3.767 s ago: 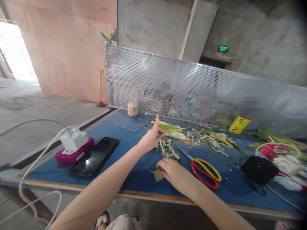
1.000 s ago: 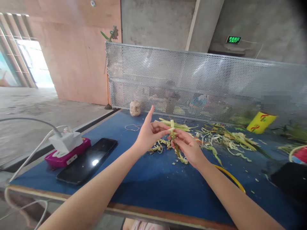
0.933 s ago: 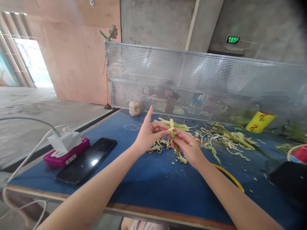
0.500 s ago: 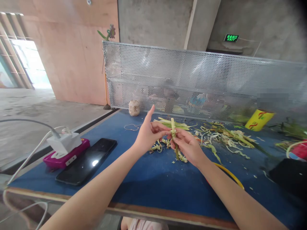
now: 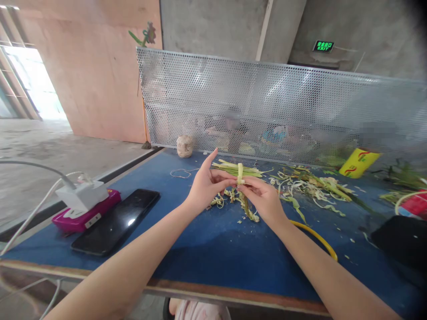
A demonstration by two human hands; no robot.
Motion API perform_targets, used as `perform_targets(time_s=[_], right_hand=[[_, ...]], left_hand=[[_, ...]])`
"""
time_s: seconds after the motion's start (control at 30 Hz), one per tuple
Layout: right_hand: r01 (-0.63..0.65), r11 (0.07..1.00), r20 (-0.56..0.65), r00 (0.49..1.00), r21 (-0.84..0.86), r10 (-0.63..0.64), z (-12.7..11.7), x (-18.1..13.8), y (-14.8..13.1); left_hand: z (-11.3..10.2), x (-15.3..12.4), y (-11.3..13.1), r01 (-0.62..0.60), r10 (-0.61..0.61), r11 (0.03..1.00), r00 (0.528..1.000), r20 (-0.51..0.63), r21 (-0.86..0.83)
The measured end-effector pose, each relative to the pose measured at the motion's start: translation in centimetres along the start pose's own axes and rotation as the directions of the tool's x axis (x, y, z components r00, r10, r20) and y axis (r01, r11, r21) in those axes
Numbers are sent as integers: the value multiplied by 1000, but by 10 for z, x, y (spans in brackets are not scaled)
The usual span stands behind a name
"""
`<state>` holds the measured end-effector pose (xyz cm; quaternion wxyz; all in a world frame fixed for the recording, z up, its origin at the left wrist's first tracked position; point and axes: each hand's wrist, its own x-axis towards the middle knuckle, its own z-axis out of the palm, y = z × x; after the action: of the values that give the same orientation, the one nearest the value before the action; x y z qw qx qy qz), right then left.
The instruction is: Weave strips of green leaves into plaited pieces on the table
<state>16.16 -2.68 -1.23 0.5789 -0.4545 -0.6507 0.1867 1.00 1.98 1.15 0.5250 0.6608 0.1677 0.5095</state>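
I'd pinch lightly and evenly, as the pale green leaf strip [image 5: 240,170] looks easy to tear. My left hand [image 5: 204,184] and right hand [image 5: 265,199] both grasp it by the fingertips, so it stands upright in their shared grip, above the bench [image 5: 200,255], nearer than the cut stalks [image 5: 227,167].

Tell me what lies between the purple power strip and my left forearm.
The head view shows a black phone lying on the blue tabletop between the purple power strip and your left forearm.
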Motion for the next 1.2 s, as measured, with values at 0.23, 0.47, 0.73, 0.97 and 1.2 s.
perform_targets(time_s=[0.23, 0.47, 0.73, 0.97, 1.2], right_hand=[[80, 984, 20, 997, -160, -77, -1, 0, -3], [30, 998, -27, 999, -62, -32, 1, -1, -3], [11, 999, -43, 999, -44, -13, 1, -1, -3], [-53, 998, -55, 997, -31, 51, 1, 0, -10], [-124, 980, -12, 992, 155, 127, 1, 2, -6]], left_hand=[[5, -4, 4, -44, 49, 994, 998, -46, 98], [8, -3, -1, 66, -70, 996, 996, -61, -62], [8, -4, -1, 48, -46, 998, 997, -60, 32], [3, -7, 8, -163, 143, 883, 987, 77, 440], [-1, -7, 8, -308, 196, 741, 949, 247, 596]])
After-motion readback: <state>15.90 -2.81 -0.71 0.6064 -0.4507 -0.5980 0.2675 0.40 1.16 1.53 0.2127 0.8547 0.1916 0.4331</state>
